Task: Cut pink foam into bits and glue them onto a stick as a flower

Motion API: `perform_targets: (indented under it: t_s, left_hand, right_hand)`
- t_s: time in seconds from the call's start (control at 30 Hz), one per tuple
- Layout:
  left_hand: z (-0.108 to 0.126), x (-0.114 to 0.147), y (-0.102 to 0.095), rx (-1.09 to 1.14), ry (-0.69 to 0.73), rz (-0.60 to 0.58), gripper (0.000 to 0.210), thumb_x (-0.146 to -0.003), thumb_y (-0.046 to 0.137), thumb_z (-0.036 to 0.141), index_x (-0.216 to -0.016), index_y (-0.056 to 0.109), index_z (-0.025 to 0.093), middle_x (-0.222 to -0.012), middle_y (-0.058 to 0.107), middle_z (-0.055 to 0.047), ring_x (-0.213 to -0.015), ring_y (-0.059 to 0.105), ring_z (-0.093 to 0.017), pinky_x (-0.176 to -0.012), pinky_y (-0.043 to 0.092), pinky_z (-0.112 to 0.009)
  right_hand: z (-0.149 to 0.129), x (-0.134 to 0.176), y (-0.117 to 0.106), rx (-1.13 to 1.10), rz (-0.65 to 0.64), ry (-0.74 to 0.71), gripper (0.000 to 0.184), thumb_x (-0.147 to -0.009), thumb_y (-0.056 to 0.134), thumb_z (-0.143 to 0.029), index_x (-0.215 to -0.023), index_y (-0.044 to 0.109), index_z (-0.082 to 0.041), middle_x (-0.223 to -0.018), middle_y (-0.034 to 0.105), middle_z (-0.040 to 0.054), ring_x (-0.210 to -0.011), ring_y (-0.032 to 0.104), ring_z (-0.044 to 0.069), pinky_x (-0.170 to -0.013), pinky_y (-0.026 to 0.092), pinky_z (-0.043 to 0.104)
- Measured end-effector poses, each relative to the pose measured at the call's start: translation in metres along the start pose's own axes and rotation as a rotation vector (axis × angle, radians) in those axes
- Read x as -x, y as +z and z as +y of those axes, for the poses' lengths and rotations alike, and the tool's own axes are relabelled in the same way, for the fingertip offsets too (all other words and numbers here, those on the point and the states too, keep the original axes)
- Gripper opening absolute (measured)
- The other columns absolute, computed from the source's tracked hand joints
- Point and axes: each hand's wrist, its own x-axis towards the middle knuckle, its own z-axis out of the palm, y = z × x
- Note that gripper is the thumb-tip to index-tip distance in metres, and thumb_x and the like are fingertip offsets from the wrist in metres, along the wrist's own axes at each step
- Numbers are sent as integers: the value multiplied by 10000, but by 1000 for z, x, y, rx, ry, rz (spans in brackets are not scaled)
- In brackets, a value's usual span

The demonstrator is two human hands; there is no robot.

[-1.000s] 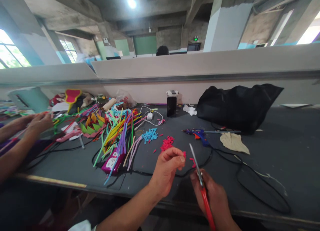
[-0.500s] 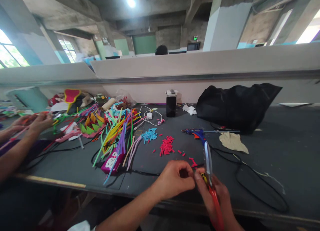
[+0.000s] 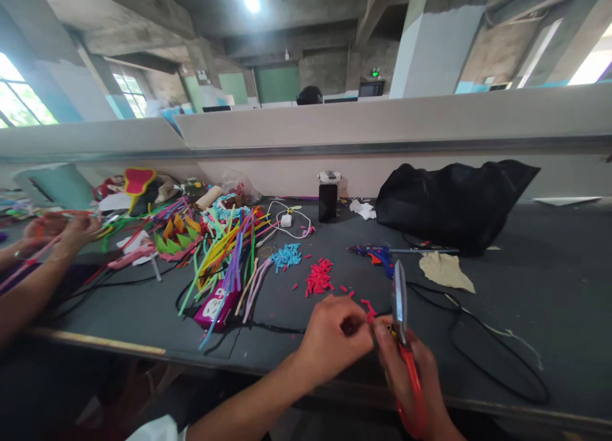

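Note:
My right hand (image 3: 421, 371) is closed on red-handled scissors (image 3: 400, 301), whose blades point upward. A small yellow bit shows beside its thumb. Close to its left, fingertips nearly meeting, my left hand (image 3: 337, 332) is curled into a pinch. What it pinches is too small or hidden to name. Just beyond the hands lie a few loose red pieces (image 3: 368, 308). Farther back are a heap of short red pieces (image 3: 319, 277) and a heap of short blue pieces (image 3: 287, 256).
A blue glue gun (image 3: 382, 259) lies behind the scissors, its black cord (image 3: 459, 307) looping right. Colourful pipe cleaners (image 3: 229, 250) cover a purple box (image 3: 217, 310) at left. A black bag (image 3: 454, 202) and a phone (image 3: 327, 202) stand at the back. Another person's hands (image 3: 71, 231) work far left.
My left hand has risen slightly, still pinched beside the right. The scissors have shifted a little and their blades have turned slightly. The other person's hands have moved slightly.

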Motion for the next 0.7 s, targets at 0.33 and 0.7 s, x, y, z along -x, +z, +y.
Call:
perform_targets:
  t_s: [0.33, 0.7]
  left_hand:
    - [3, -9, -11, 1092, -341, 171, 142, -645, 755, 206, -646, 622, 156, -624, 544, 28, -629, 518, -98, -710, 438, -245]
    - [3, -5, -8, 1116, -337, 193, 112, -627, 772, 178, -665, 669, 153, -640, 582, 25, -622, 504, -84, -703, 437, -231]
  right_hand:
    - [2, 8, 12, 240, -116, -150, 304, -946, 403, -469, -897, 571, -221, -636, 677, 13, -517, 658, 174, -511, 479, 250]
    - [0, 11, 15, 345, -86, -237, 333, -943, 404, -499, -919, 568, -211, -643, 678, 9, -513, 650, 168, -500, 460, 249]
